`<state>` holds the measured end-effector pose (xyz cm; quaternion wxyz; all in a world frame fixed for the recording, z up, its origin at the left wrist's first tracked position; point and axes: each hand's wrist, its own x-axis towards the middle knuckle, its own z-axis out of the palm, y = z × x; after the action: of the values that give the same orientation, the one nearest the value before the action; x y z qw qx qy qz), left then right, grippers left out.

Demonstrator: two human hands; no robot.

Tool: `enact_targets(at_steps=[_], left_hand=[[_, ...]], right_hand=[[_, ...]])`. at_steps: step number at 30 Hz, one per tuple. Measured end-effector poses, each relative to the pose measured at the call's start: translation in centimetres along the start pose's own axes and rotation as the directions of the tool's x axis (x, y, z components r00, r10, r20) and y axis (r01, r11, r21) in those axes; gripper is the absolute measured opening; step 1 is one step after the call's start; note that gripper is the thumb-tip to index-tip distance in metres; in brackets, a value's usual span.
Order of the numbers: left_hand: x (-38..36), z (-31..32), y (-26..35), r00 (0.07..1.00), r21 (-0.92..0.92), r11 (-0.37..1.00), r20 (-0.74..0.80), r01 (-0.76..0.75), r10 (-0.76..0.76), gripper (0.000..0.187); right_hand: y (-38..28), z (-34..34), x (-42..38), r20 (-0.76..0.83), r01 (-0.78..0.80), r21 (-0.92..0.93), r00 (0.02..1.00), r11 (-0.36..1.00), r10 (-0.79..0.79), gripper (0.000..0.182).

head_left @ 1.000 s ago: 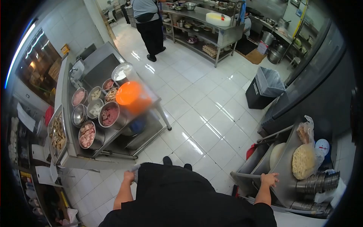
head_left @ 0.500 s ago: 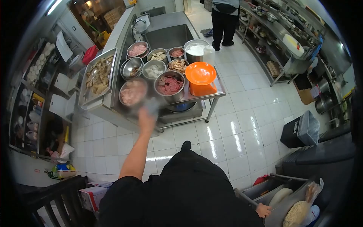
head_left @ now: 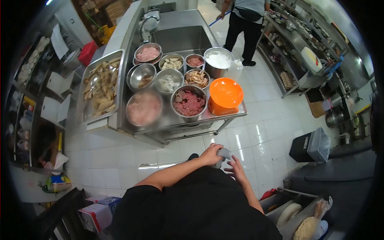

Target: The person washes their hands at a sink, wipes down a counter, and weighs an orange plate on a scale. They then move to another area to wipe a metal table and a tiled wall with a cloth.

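At the waist, left hand (head_left: pixel 211 155) fingers clench a grey cloth (head_left: pixel 223 154) — right hand (head_left: pixel 237 170) fingers spread, touching it.

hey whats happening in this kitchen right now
A person in black stands by a steel prep table, holding a grey cloth in the left hand, with the right hand touching it. The table carries metal bowls of meat and an orange bowl. Another person stands further back.

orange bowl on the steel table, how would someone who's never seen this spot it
Find the steel prep table crowded with metal bowls. At its front right corner, beside the bowl of red minced meat, sits the orange bowl. It is the only brightly coloured vessel there.
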<state>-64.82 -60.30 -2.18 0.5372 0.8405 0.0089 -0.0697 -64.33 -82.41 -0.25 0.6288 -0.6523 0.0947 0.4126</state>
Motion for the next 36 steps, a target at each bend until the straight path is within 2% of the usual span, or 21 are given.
enact_targets(at_steps=[1,3,5,7,9,11,14,16,17,18,21,23,25,26,27,29,30,32,33,35,36], left_hand=[[0.6,-0.9,1.5,1.000,-0.010,1.000,0.016,-0.013,0.013,0.046],[2.0,-3.5,4.5,0.919,-0.405,0.907,0.304,-0.116,0.253,0.052],[2.5,-9.0,9.3,0.904,-0.394,0.906,0.312,-0.156,0.292,0.047],[4.8,-13.1,11.0,0.989,-0.131,0.982,0.036,-0.138,0.144,0.043],[8.1,-16.3,10.1,0.906,-0.071,0.982,-0.402,-0.176,0.134,0.042],[10.7,-19.7,10.1,0.855,0.192,0.981,-0.504,-0.024,0.119,0.040],[14.9,-21.1,9.1,0.885,0.406,0.883,-0.465,0.237,-0.023,0.036],[17.2,-20.9,7.3,0.931,0.431,0.869,-0.356,0.242,-0.083,0.034],[18.3,-20.7,6.4,0.956,0.454,0.853,-0.249,0.256,-0.154,0.031],[18.6,-20.1,5.5,0.943,0.401,0.884,-0.313,0.239,-0.113,0.026],[19.1,-19.7,3.7,0.943,0.297,0.936,-0.319,0.191,-0.092,0.024],[18.8,-19.4,3.4,0.923,0.338,0.914,-0.374,0.224,-0.088,0.021],[18.6,-20.0,4.1,0.894,0.276,0.924,-0.429,0.266,-0.129,0.020],[18.6,-20.1,3.7,0.876,0.316,0.919,-0.479,0.236,-0.060,0.019],[18.6,-20.5,3.4,0.873,0.331,0.912,-0.484,0.242,-0.056,0.019],[18.6,-21.1,2.7,0.891,0.267,0.917,-0.424,0.296,-0.164,0.020],[18.5,-21.1,2.6,0.909,0.378,0.891,-0.409,0.252,-0.084,0.021],[18.4,-20.7,2.8,0.908,0.361,0.903,-0.412,0.233,-0.070,0.022],[18.3,-20.4,3.2,0.914,0.340,0.916,-0.401,0.214,-0.064,0.023],[18.1,-20.2,5.0,0.921,0.238,0.940,-0.360,0.244,-0.147,0.023],[18.2,-20.3,4.9,0.924,0.277,0.934,-0.366,0.224,-0.113,0.024]], right_hand=[[-2.6,1.4,-0.4,0.081,-0.001,0.154,0.997,0.988,-0.011,0.072],[-6.5,2.7,-0.2,0.175,0.001,0.402,0.982,0.916,-0.077,0.060],[-8.3,1.7,1.7,0.143,0.097,0.351,0.977,0.931,-0.156,0.048],[-13.1,3.0,3.0,-0.069,0.371,0.441,0.922,0.818,-0.381,0.043],[-19.9,4.6,1.8,-0.217,0.589,0.221,0.807,0.777,-0.550,0.049],[-25.1,5.8,2.7,-0.246,0.707,0.049,0.693,0.705,-0.678,0.050],[-29.6,7.7,6.6,-0.233,0.767,-0.215,0.561,0.605,-0.794,0.053],[-31.0,8.9,9.1,-0.202,0.473,-0.620,0.674,0.625,-0.710,0.058],[-30.3,9.6,10.9,-0.124,0.311,-0.856,0.652,0.414,-0.748,0.061],[-29.3,9.9,12.9,-0.032,0.118,-0.983,0.649,0.143,-0.760,0.064],[-26.4,10.8,16.9,0.075,0.137,-0.990,0.729,0.038,-0.680,0.070],[-25.5,11.0,17.8,0.103,0.149,-0.989,0.693,0.002,-0.714,0.060],[-25.8,9.7,18.1,0.389,0.414,-0.904,0.698,-0.104,-0.601,0.043],[-26.2,8.7,17.2,0.516,0.549,-0.827,0.651,-0.124,-0.558,0.029],[-27.2,7.4,15.9,0.520,0.561,-0.819,0.639,-0.120,-0.566,0.029],[-29.1,5.1,13.5,0.503,0.525,-0.851,0.824,0.018,-0.262,0.026],[-29.9,4.5,13.5,0.511,0.534,-0.846,0.816,0.012,-0.270,0.026],[-31.1,3.7,13.7,0.454,0.386,-0.886,0.834,-0.257,-0.314,0.025],[-30.2,3.6,15.5,0.462,0.395,-0.883,0.828,-0.254,-0.318,0.025],[-27.4,4.5,20.7,0.517,0.398,-0.841,0.397,-0.365,-0.758,0.025],[-27.1,5.4,20.9,0.520,0.407,-0.838,0.391,-0.364,-0.759,0.025]])
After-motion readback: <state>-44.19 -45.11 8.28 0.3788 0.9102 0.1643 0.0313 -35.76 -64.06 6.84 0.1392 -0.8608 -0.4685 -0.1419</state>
